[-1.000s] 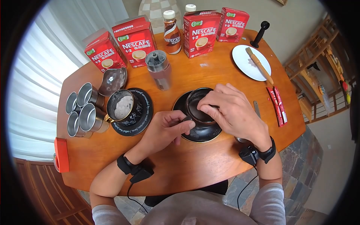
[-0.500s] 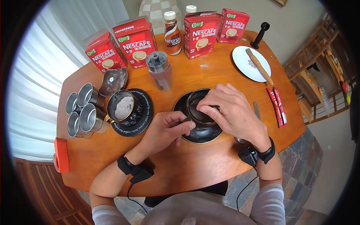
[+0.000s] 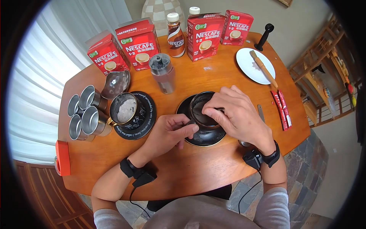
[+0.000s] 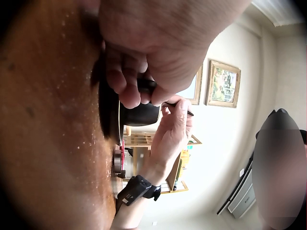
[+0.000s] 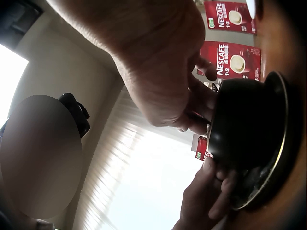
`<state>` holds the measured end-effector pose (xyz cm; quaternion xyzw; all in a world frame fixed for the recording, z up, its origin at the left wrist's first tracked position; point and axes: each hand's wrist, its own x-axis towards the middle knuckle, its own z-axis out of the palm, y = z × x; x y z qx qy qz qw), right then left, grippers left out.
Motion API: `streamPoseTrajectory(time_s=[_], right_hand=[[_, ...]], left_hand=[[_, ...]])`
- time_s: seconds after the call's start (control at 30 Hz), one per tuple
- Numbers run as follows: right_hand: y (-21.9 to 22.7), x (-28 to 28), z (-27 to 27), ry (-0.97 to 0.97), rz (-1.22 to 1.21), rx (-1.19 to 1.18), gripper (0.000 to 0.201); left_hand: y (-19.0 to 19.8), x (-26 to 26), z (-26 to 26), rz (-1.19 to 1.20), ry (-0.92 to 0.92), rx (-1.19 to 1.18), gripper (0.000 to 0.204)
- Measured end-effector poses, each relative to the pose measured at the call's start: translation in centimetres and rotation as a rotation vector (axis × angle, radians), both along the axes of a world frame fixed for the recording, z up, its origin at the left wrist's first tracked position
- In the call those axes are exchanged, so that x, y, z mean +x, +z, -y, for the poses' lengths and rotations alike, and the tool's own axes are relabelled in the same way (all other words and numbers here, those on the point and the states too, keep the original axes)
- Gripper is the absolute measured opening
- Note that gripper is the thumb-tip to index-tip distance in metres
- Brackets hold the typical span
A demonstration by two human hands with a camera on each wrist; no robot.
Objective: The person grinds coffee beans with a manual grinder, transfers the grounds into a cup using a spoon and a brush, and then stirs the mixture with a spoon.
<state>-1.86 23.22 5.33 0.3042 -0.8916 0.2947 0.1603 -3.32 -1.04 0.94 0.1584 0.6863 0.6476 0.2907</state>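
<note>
A black cup stands on a black, gold-rimmed saucer in front of me. My left hand pinches the cup's handle between thumb and fingers. Over the right side of the cup, my right hand pinches a thin dark handle; its lower end is hidden inside the cup. From the right wrist view, the cup's side shows with my right fingers above its rim. To the left, another dark cup holds pale powder on a black printed coaster.
A grinder stands beyond the saucer. Behind it are red Nescafe boxes and a bottle. Metal cups and a glassy bowl sit left; a white plate with a brush and red sachets sit right.
The far things sit slightly lower in the head view. Both hands keep their holds at the black cup, with hardly any visible movement.
</note>
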Motion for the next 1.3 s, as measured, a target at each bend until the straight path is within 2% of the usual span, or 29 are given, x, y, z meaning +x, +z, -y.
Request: streamPoseTrajectory(time_s=[0.13,0.23,0.83,1.3], right_hand=[[0.0,0.0,0.0,0.009,-0.011,0.019,0.017],[0.9,0.4,0.0,0.002,0.115,0.096,0.014],[0.3,0.3,0.2,0.000,0.052,0.058,0.017],[-0.2,0.5,0.5,0.019,0.014,0.112,0.011]], left_hand=[[-0.1,0.0,0.0,0.008,0.004,0.003,0.023],[0.0,0.0,0.0,-0.003,-0.007,-0.002,0.023],[-0.2,0.1,-0.1,0.010,0.013,0.009,0.022],[-0.3,0.1,-0.1,-0.003,0.014,0.010,0.023]])
